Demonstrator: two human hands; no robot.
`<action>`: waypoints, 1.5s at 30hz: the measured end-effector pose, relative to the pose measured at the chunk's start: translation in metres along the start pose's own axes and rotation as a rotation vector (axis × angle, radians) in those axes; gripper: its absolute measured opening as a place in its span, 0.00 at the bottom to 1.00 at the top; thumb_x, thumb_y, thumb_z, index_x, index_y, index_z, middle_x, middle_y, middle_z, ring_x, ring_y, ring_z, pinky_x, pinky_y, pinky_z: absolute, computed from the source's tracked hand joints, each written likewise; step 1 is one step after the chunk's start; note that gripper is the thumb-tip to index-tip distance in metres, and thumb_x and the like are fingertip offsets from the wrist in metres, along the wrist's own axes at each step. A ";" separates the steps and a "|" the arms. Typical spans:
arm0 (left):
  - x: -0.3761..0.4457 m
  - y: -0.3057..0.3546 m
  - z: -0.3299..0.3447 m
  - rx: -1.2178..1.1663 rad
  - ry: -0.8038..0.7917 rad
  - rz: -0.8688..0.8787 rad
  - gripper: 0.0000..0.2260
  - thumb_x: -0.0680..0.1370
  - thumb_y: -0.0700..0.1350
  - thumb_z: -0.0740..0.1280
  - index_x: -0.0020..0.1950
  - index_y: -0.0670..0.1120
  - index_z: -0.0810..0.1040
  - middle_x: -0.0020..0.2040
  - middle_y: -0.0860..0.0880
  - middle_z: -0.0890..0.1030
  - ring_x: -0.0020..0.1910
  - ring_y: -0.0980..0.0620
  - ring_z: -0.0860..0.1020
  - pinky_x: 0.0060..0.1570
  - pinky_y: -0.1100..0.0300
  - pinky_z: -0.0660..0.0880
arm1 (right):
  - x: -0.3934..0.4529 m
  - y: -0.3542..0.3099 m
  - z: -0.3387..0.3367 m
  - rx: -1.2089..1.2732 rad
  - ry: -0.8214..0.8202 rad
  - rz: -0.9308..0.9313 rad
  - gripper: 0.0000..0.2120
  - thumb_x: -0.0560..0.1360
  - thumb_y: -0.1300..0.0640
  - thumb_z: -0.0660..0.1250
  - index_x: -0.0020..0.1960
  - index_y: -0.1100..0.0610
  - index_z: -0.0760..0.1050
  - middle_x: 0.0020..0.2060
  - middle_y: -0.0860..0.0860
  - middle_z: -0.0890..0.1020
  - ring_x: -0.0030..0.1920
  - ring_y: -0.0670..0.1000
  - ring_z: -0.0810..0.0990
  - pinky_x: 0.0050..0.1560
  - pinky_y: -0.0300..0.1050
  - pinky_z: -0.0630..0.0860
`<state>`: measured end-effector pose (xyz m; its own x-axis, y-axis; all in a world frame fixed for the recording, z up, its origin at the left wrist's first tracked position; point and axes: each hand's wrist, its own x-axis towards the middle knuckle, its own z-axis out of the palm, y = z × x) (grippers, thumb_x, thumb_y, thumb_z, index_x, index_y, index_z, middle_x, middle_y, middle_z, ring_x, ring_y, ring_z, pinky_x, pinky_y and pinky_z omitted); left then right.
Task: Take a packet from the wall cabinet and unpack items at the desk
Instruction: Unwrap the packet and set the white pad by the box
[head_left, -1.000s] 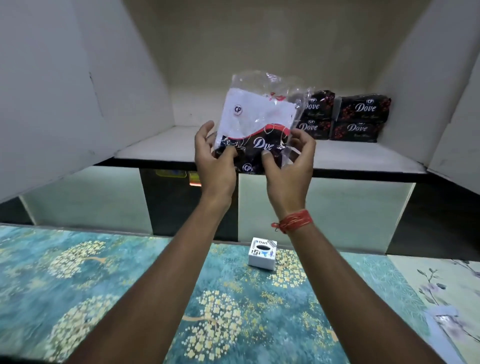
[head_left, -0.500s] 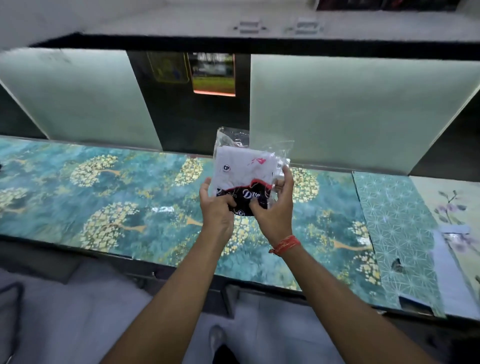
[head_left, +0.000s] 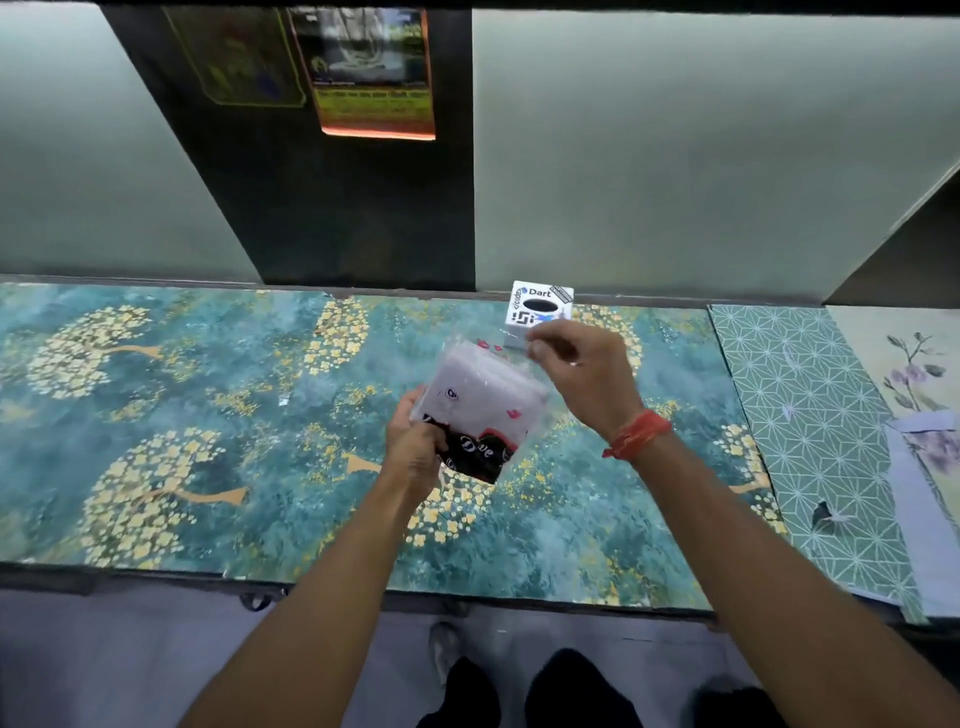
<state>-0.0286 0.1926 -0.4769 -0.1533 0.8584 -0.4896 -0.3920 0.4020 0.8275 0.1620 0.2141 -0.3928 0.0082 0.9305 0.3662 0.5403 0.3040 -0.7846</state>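
Note:
A clear plastic packet (head_left: 480, 402) holds folded white cloth on top and a black part with "Dove" lettering below. It hangs tilted just above the teal floral desk top (head_left: 208, 415). My left hand (head_left: 415, 449) grips its lower left corner. At the packet's upper right edge, my right hand (head_left: 582, 371) pinches the plastic flap between fingers and thumb. A red thread band circles my right wrist. The wall cabinet is out of view.
A small white box (head_left: 540, 309) printed "Dart" stands at the desk's back edge, just behind my right hand. Pale panels and a dark gap with posters rise behind the desk. Patterned paper sheets (head_left: 810, 415) cover the desk's right end. My feet show below the front edge.
The packet came down from the cabinet shelf to just above the desk. My right hand shifted from its lower edge to its top flap, and the packet tilted.

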 end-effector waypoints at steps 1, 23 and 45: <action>0.007 -0.002 0.001 0.044 -0.028 -0.021 0.31 0.64 0.21 0.49 0.62 0.40 0.72 0.46 0.43 0.79 0.42 0.48 0.75 0.25 0.63 0.70 | 0.006 0.002 0.003 -0.041 -0.122 0.018 0.06 0.72 0.64 0.70 0.48 0.61 0.84 0.41 0.54 0.86 0.40 0.49 0.82 0.47 0.42 0.80; 0.079 -0.014 0.035 0.133 -0.028 -0.285 0.34 0.68 0.16 0.50 0.64 0.44 0.73 0.46 0.41 0.79 0.37 0.47 0.78 0.20 0.65 0.69 | 0.057 0.106 0.049 -0.051 -0.840 0.563 0.24 0.64 0.59 0.79 0.32 0.54 0.61 0.29 0.49 0.64 0.29 0.48 0.60 0.30 0.43 0.59; 0.126 -0.002 -0.007 0.466 0.911 -0.311 0.35 0.73 0.40 0.71 0.76 0.43 0.58 0.77 0.38 0.59 0.75 0.39 0.61 0.74 0.44 0.63 | 0.037 0.149 0.035 0.714 -0.017 1.110 0.16 0.62 0.62 0.71 0.50 0.62 0.77 0.49 0.60 0.83 0.43 0.59 0.82 0.45 0.54 0.81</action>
<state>-0.0538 0.2976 -0.5423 -0.8016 0.2135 -0.5585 -0.1746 0.8098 0.5602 0.2132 0.3013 -0.5131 0.1432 0.7541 -0.6410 -0.3065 -0.5820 -0.7532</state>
